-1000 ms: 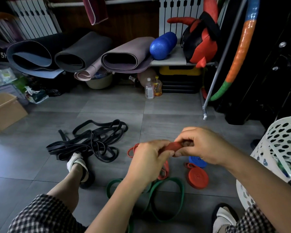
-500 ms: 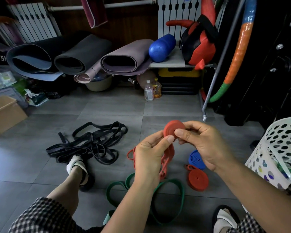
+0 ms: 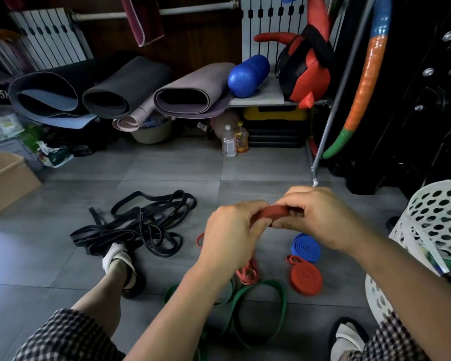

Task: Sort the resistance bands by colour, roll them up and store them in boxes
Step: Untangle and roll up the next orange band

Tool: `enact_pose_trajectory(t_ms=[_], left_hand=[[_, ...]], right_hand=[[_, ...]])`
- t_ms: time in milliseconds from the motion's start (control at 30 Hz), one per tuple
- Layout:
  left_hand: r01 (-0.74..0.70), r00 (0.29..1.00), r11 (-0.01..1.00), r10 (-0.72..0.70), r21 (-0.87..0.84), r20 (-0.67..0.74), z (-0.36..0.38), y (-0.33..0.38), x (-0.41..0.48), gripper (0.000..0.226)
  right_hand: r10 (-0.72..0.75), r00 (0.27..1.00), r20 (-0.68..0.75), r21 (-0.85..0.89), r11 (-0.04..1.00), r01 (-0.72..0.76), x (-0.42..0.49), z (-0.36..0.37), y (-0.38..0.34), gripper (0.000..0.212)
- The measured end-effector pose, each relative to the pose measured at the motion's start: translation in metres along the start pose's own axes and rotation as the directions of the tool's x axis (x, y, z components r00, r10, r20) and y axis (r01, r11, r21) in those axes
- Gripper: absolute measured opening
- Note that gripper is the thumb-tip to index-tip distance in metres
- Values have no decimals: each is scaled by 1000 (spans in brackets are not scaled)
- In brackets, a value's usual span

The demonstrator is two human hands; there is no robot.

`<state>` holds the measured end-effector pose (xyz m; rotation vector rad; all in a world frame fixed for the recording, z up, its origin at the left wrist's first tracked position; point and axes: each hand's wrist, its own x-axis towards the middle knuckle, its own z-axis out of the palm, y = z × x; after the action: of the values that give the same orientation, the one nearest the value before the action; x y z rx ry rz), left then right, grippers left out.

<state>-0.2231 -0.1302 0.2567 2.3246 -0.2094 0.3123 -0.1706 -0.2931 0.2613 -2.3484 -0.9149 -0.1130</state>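
White plastic basket (image 3: pixel 438 222) at R edge, wall punched w/ heart-ish holes. Sth green + multicolour shows thru them, can't tell what. Cardboard box (image 3: pixel 8 183) far L on the floor, top face seen, inside not visible. Yellow-lidded black crate (image 3: pixel 275 128) under the shelf, lid on. Beige tub (image 3: pixel 151 132) under the rolled mats (image 3: pixel 193 95), contents unclear.

L hand (image 3: pixel 232 230) + R hand (image 3: pixel 320 217) close together mid-frame, above the floor. Both have fingers curled, pinching the red band (image 3: pixel 274 212) btwn them. It's a flat matte rubber strip, seen edge-on. R fingers cover one end, so can't tell how much is coiled there. Its loose tail (image 3: pixel 248 273) hangs below L hand in folded loops down to the floor, by the green band (image 3: pixel 284 303).

On the floor:
- Rolled red band (image 3: pixel 306 278): tight flat disc w/ a small free end.
- Rolled blue band (image 3: pixel 306 247): same disc shape, just beside the red disc, farther from the person.
- Green band: loose wide loops btwn the knees.
- Black bands (image 3: pixel 141 225): tangled heap to the L, touching the toe of a white slipper (image 3: pixel 117 256).

Bare grey tile floor (image 3: pixel 167 168) open btwn the black heap and the shelf. A narrower strip runs btwn the discs and the basket. Metal rack leg (image 3: pixel 323 149) ends on the floor just beyond R hand.
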Motion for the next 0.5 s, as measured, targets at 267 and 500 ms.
enact_pose_trajectory(t_ms=[267,500], left_hand=[[245,929,564,-368,-788,25,9,4,4,19],[240,892,395,-451,-887,40,23,15,2,22]], right_hand=[[329,940,-87,752,640,-154,4,3,-9,17],[494,868,-56,961,262,-87,5,29,-13,36]])
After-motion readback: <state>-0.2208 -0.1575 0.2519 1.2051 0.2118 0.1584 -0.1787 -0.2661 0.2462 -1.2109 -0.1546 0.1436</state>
